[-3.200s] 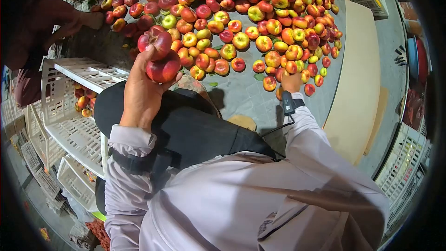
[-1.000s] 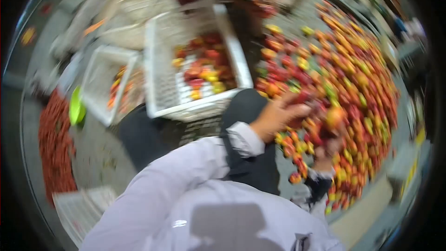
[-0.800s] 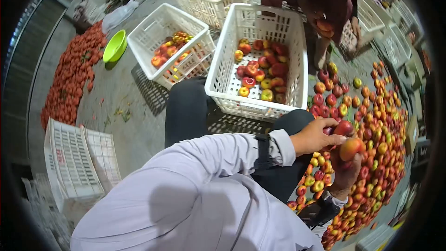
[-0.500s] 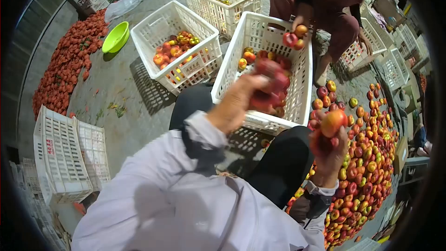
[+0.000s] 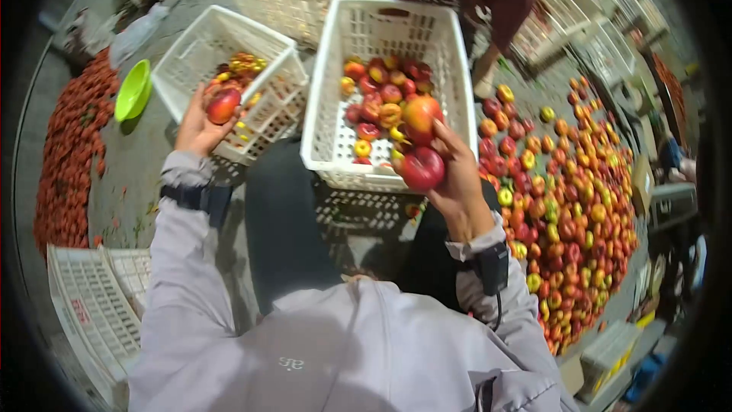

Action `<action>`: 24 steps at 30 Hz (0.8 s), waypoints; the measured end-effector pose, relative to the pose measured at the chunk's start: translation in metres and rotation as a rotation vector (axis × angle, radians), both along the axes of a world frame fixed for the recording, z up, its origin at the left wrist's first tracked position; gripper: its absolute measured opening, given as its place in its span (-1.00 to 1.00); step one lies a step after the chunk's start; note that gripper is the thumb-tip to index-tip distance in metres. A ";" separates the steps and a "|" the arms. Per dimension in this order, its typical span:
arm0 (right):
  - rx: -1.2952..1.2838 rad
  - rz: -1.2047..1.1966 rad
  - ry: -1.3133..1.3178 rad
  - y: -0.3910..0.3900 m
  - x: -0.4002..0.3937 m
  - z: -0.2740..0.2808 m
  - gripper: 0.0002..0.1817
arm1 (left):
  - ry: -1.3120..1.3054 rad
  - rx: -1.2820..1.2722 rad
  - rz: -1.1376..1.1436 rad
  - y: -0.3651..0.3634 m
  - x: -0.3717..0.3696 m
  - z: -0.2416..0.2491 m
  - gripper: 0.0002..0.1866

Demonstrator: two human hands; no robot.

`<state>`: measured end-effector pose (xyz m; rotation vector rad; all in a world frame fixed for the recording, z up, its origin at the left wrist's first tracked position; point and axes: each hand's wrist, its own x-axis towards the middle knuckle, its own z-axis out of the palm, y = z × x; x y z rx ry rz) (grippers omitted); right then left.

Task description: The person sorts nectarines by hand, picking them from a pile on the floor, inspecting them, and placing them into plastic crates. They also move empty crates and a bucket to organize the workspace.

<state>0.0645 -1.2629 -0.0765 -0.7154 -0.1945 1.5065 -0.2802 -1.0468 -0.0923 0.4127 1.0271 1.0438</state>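
L hand [image 5: 200, 128] w/ peach [image 5: 223, 106], crate [image 5: 263, 49]

A grey concrete floor [image 5: 160, 183] runs under everything — lit brightly from above, with sharp lattice shadows. A lime-green plastic bowl [image 5: 133, 90] sits beside a long heap of small red fruit [image 5: 65, 160] along the left edge. Empty white plastic lattice crates [image 5: 95, 305] are stacked at lower left — more stand at upper right [image 5: 602, 38].
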 end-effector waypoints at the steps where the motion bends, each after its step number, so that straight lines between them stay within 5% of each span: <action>1: 0.012 0.005 0.005 0.002 0.002 0.001 -0.54 | -0.061 0.038 -0.085 -0.013 0.014 0.013 -0.64; 4: 0.035 -0.006 0.058 0.005 0.007 -0.002 -0.54 | -0.163 0.198 -0.375 -0.059 0.065 0.054 -0.61; 9: 0.102 -0.062 0.067 0.005 0.007 -0.010 -0.59 | -0.238 0.031 -0.670 -0.120 0.142 0.062 -0.59; 14: 0.116 -0.115 0.083 0.006 0.012 -0.014 -0.57 | -0.268 -0.125 -0.736 -0.127 0.172 0.007 -0.49; 24: 0.183 -0.165 0.219 0.005 0.027 -0.027 -0.54 | -0.269 -0.095 -0.786 -0.127 0.192 0.008 -0.49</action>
